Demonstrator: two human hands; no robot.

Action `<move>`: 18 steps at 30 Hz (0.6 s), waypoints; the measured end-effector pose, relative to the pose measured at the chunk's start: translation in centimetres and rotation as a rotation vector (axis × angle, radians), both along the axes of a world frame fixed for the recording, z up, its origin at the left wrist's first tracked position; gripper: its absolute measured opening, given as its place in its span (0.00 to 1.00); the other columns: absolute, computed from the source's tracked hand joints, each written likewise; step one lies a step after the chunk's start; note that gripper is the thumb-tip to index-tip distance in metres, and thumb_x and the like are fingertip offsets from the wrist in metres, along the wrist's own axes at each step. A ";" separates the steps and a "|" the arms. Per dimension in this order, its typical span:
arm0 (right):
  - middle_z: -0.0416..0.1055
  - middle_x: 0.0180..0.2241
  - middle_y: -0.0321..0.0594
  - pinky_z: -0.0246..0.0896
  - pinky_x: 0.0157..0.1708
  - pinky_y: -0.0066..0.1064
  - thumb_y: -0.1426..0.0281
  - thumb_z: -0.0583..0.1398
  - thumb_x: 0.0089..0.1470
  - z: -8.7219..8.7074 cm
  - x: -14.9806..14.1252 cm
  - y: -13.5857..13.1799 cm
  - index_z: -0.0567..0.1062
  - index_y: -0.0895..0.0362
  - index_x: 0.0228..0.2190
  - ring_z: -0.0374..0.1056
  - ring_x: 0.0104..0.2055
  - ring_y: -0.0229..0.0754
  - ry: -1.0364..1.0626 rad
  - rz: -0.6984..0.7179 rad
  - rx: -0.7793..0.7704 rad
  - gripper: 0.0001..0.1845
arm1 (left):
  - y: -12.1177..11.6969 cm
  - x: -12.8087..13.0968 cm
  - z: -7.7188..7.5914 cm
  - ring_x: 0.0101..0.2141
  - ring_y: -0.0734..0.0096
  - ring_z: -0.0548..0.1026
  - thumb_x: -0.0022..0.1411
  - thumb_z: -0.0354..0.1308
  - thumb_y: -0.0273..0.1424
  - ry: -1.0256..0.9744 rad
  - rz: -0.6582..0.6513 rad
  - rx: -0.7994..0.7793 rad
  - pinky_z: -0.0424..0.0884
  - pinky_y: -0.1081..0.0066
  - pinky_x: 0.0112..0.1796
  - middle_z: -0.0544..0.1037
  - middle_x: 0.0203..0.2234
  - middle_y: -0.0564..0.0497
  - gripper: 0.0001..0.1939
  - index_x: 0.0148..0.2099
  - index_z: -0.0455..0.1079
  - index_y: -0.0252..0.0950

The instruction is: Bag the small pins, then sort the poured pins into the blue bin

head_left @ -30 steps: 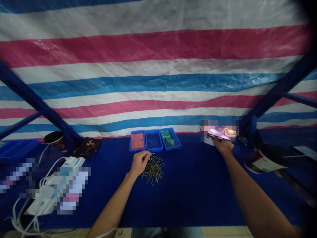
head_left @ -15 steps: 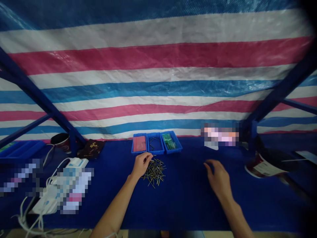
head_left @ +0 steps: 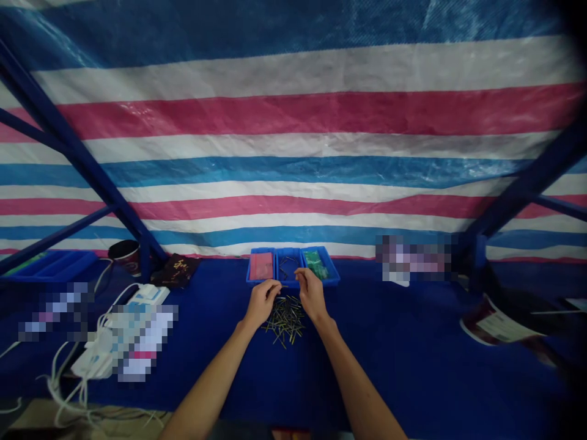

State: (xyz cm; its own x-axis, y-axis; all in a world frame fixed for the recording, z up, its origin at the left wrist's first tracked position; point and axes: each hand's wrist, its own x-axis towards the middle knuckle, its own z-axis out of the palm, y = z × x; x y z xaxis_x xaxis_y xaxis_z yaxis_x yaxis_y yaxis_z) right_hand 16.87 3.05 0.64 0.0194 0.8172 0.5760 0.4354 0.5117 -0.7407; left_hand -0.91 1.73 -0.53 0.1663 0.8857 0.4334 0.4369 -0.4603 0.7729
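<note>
My left hand (head_left: 262,303) pinches a thin metal pin at the near edge of the pile, its tip pointing right. The loose pile of gold-tipped dark pins (head_left: 285,321) lies on the blue cloth between my hands. My right hand (head_left: 310,294) hangs just in front of the middle blue tray (head_left: 288,277), fingers curled downward, and whatever they hold is hidden. That tray contains a few pins. To its left, a blue tray (head_left: 260,266) contains a pink pad. To its right, a blue tray (head_left: 320,269) contains a green circuit board.
A white power strip (head_left: 147,294) with white cables, a black cup (head_left: 123,256), a dark pouch (head_left: 175,270) and a blue tray (head_left: 50,266) stand to the left. Pixelated objects (head_left: 413,260) sit to the right. Blue frame bars cross the striped tarp behind.
My right hand has moved left across the cloth, from the far right to the trays. My left hand has stayed by the pile. The view has tilted slightly upward.
</note>
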 end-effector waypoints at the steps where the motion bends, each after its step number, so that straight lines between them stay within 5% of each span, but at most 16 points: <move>1: 0.72 0.32 0.41 0.63 0.38 0.33 0.69 0.48 0.67 -0.3 0.0 -0.2 0.72 0.56 0.38 0.69 0.34 0.44 0.015 -0.022 0.006 0.13 | 0.1 0.0 -0.1 0.28 0.71 0.75 0.69 0.52 0.35 -0.011 0.003 -0.007 0.68 0.74 0.33 0.78 0.28 0.50 0.13 0.39 0.75 0.35; 11: 0.71 0.45 0.47 0.63 0.49 0.42 0.72 0.53 0.65 -0.5 0.5 -2.4 0.74 0.54 0.47 0.68 0.49 0.50 -0.136 -0.029 0.109 0.13 | -0.1 -0.2 0.1 0.27 0.71 0.74 0.69 0.52 0.38 -0.021 -0.036 -0.026 0.68 0.74 0.32 0.77 0.26 0.51 0.15 0.39 0.75 0.34; 18: 0.75 0.38 0.42 0.60 0.44 0.40 0.73 0.56 0.65 -0.6 0.3 -2.5 0.78 0.52 0.41 0.69 0.41 0.48 -0.342 0.076 0.082 0.11 | -0.4 -0.1 0.5 0.28 0.70 0.73 0.70 0.52 0.38 0.032 -0.086 0.010 0.67 0.73 0.34 0.78 0.27 0.50 0.15 0.37 0.75 0.35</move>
